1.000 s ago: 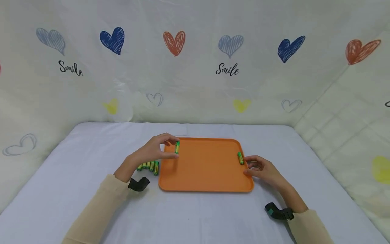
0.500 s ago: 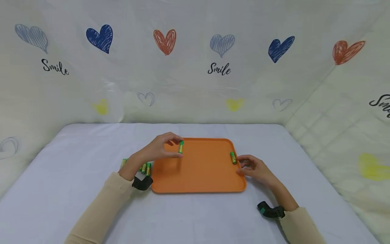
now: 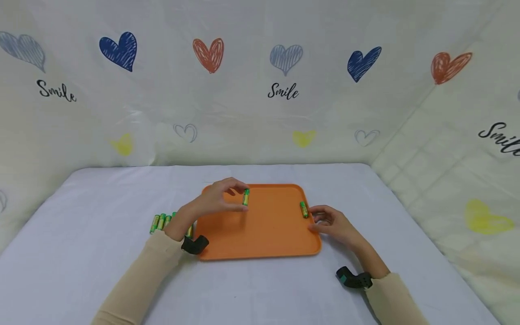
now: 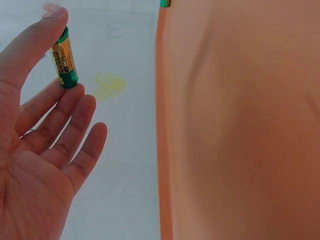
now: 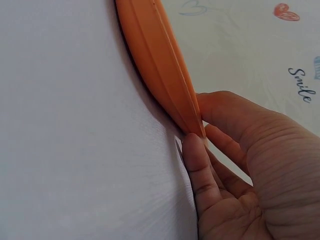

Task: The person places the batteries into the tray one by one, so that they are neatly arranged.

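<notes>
My left hand (image 3: 221,197) pinches a green and yellow battery (image 3: 246,197) upright between thumb and fingertips. It hangs above the left half of an orange tray (image 3: 268,234). In the left wrist view, the thumb presses one end of that battery (image 4: 63,59) and a fingertip the other. A second battery (image 3: 304,210) lies at the tray's right edge. Beside it, my right hand (image 3: 335,226) grips the tray's right rim. The right wrist view has its thumb and fingers on either side of the tray edge (image 5: 165,65).
Several more batteries (image 3: 155,223) stand in a row on the white cloth (image 3: 113,203) left of the tray, partly hidden by the left wrist. A pale backdrop (image 3: 235,99) printed with hearts rises behind the table. Each wrist wears a black camera (image 3: 195,245).
My left hand has carried its battery rightward over the tray. The right hand has stayed at the tray's right rim. The head view has turned a little to the right.
</notes>
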